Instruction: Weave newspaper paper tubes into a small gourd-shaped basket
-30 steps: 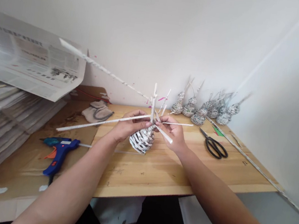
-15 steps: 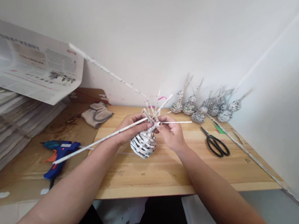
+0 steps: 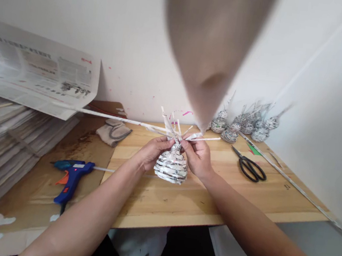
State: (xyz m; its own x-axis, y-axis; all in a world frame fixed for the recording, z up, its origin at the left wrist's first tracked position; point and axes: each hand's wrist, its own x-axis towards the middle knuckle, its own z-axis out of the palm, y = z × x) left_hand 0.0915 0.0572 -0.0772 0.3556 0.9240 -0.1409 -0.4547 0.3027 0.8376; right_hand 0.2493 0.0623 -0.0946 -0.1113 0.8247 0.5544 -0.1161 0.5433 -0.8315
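Above the wooden table I hold a round woven newspaper gourd [image 3: 171, 168], its body banded white and dark. Several rolled paper sticks fan out from its narrow neck. My left hand [image 3: 154, 150] pinches the neck from the left, the fingers partly behind it. On the other side, my right hand [image 3: 199, 155] grips the neck and the base of the sticks, thumb in front. One long paper stick [image 3: 112, 117] reaches out to the left. A blurred, pale brown pointed shape [image 3: 216, 46], perhaps a paper stick close to the camera, comes down to my right hand.
Black-handled scissors [image 3: 252, 168] lie at the right, near a long paper rod [image 3: 290, 179]. Several finished-looking woven gourds [image 3: 230, 131] stand by the wall. At the left are a blue glue gun [image 3: 72, 178], a cloth [image 3: 113, 132], stacked paper [image 3: 6, 156] and a newspaper sheet [image 3: 40, 69].
The gourd has turned and stands more upright. The long stick at the left has swung down to nearly level. A large blurred shape has come up before the camera; both hands keep their hold.
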